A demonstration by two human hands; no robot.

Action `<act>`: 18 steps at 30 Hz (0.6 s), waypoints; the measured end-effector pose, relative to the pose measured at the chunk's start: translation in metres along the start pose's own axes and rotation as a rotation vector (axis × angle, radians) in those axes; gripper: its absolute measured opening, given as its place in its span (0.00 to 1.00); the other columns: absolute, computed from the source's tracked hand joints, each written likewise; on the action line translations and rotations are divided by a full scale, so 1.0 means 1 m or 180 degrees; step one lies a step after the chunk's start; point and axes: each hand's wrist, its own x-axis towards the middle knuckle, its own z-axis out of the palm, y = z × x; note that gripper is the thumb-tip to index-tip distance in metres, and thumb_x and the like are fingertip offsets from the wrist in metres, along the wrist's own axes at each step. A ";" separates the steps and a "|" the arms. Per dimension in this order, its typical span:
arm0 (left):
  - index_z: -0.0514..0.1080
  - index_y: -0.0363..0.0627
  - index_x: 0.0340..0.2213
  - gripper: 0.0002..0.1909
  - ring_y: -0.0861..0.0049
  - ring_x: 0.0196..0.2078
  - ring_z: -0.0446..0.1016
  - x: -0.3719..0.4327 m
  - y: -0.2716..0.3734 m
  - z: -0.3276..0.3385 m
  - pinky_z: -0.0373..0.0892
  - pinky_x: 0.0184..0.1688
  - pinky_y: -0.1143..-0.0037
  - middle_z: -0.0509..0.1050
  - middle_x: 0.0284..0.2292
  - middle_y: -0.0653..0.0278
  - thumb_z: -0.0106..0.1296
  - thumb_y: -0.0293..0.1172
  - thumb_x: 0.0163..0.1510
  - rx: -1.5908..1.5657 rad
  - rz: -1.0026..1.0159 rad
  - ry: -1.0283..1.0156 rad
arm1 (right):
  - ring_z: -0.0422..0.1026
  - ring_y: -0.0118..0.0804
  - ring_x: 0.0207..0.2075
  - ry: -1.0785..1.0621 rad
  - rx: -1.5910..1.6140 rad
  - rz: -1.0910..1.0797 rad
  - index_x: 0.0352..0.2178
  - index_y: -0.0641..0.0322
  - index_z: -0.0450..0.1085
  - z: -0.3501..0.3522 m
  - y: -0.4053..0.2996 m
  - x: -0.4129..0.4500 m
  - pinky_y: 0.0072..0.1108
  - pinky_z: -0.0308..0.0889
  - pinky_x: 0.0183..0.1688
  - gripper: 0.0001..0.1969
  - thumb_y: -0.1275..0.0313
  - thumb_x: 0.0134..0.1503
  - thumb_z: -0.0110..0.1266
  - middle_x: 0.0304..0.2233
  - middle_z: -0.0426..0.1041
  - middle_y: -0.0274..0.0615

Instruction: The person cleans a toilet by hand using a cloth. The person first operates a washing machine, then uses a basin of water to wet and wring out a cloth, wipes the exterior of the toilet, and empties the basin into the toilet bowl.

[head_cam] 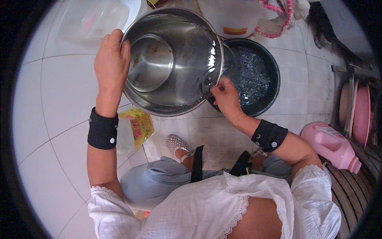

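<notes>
A large stainless steel pot point(185, 59) is tilted to the right in front of me, its wide mouth facing me. My left hand point(112, 61) grips its left rim. My right hand point(225, 92) holds the rim at the lower right. Clear water runs over the pot's right edge into a dark round basin point(276, 80), where the water surface is churned and bubbling. Brownish marks show on the pot's bottom. The basin stands on the tiled floor, its left part hidden behind the pot and my right hand.
A clear plastic container point(92, 21) lies upper left, a white bucket point(229, 18) behind the basin, with a pink-edged cloth point(280, 24) beside it. A yellow-labelled plastic container point(137, 128) stands below the pot. At right are a pink bottle point(331, 146) and pink basin point(361, 116).
</notes>
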 end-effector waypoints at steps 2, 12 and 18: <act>0.60 0.43 0.25 0.06 0.58 0.26 0.64 0.003 0.000 0.001 0.61 0.26 0.68 0.64 0.24 0.56 0.41 0.30 0.44 0.0019 -0.0051 -0.0061 | 0.62 0.24 0.18 -0.0074 -0.0072 -0.0089 0.27 0.65 0.60 -0.002 0.009 0.004 0.14 0.60 0.17 0.08 0.72 0.44 0.45 0.21 0.62 0.35; 0.60 0.41 0.24 0.06 0.58 0.28 0.64 -0.002 -0.023 -0.003 0.61 0.27 0.69 0.64 0.23 0.55 0.43 0.29 0.43 -0.0118 -0.0270 0.0052 | 0.65 0.35 0.26 -0.0326 0.0382 0.0219 0.25 0.66 0.61 0.001 -0.020 0.005 0.24 0.60 0.28 0.08 0.73 0.42 0.47 0.23 0.65 0.44; 0.60 0.38 0.24 0.06 0.57 0.29 0.63 -0.012 -0.069 -0.004 0.60 0.31 0.68 0.65 0.25 0.52 0.41 0.28 0.43 -0.0390 -0.0999 -0.0288 | 0.68 0.28 0.22 -0.1110 0.1213 0.0608 0.29 0.62 0.60 0.022 -0.061 0.001 0.14 0.57 0.20 0.07 0.73 0.46 0.43 0.23 0.67 0.38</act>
